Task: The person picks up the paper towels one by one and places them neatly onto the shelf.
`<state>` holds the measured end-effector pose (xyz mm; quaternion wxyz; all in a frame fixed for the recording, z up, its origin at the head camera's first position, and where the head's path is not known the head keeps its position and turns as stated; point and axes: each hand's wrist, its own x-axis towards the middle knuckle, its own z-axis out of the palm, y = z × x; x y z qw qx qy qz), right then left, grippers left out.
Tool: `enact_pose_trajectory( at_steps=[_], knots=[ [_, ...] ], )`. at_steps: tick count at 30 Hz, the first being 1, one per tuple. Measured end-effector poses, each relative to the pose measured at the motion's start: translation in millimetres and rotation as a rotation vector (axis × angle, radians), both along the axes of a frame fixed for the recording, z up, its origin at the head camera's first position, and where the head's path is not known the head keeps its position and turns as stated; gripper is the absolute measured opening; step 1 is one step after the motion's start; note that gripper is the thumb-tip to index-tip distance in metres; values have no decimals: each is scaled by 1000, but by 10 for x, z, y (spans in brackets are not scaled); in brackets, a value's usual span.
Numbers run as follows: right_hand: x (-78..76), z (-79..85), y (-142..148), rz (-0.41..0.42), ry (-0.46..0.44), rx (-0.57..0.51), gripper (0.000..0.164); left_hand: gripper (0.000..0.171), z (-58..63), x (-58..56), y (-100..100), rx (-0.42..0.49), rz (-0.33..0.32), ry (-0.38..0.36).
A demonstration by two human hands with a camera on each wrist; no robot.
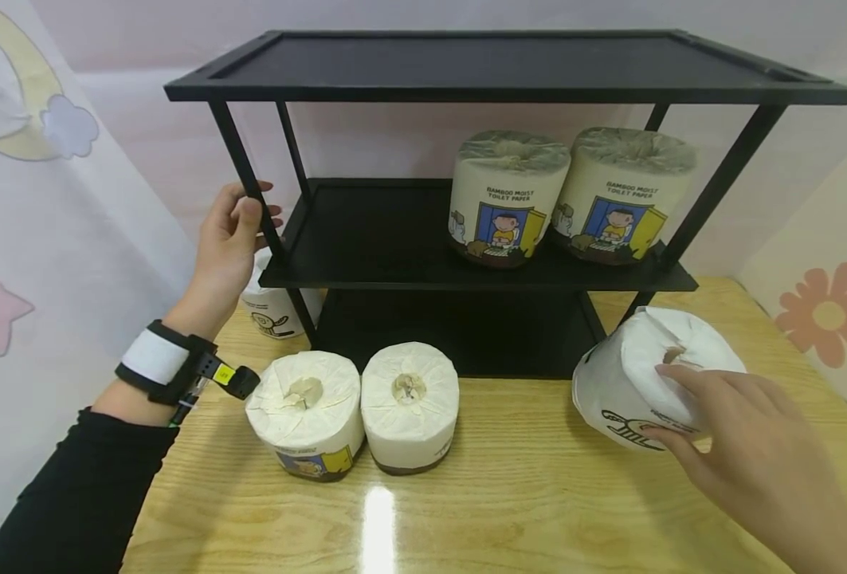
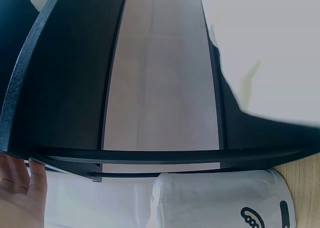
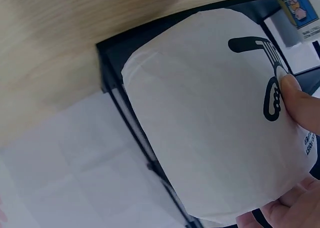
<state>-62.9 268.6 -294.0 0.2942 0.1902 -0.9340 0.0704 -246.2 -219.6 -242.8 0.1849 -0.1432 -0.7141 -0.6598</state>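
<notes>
On the left, my left hand (image 1: pixel 225 247) grips the front left post (image 1: pixel 231 143) of a black two-tier shelf (image 1: pixel 373 231), fingers wrapped around it just above the middle board. My right hand (image 1: pixel 760 454) holds a paper-wrapped toilet roll (image 1: pixel 609 391) by its top and side, in front of the shelf's right end. The roll is tilted, with a black line drawing on its wrapper. In the right wrist view the thumb (image 3: pixel 299 100) presses on that drawing, and fingers show at the roll's lower edge. Two toilet rolls, one left (image 1: pixel 512 195) and one right (image 1: pixel 620 199), stand upright on the middle board.
Two more rolls, one left (image 1: pixel 308 414) and one right (image 1: pixel 410 406), stand side by side on the wooden table (image 1: pixel 495 486) before the shelf. Behind the left post another roll (image 1: pixel 272 307) is partly hidden. A patterned cloth (image 1: pixel 825 215) hangs around the table.
</notes>
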Motion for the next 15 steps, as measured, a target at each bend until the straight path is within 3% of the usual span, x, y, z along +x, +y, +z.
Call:
enact_pose_trajectory(
  at_steps=[9,15],
  knots=[
    [13,213,-276,177,149,-13,72,59,-17,-43,8,13,-9,-2],
    [-16,383,-514,326,259,-45,56,54,-27,-53,5,-2,-2,-4]
  ],
)
